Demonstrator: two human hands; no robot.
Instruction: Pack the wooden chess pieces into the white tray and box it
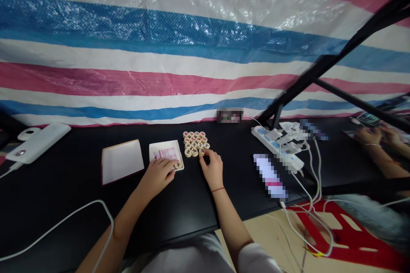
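Observation:
Several round xiangqi pieces (194, 140), cream with red or black characters, stand in close rows on the black table (174, 217). At the near right corner of these rows, my right hand (212, 168) has thumb and fingers closed on one xiangqi piece (201, 152). My left hand (159, 175) rests over the near edge of a small white box (154, 147), pinching another xiangqi piece (178, 165) with a black character. Inside the box lies a folded sheet with red lines (166, 153). Left of it sits a shallow box lid (123, 163), its white inside facing up.
A white device (38, 143) lies at the far left, with a white cable (77, 213) nearby. On the right are a phone (270, 177), a power strip (275, 145) and tangled cables. Another person's hands (370, 137) are beyond the black frame. A striped sheet (160, 64) hangs behind.

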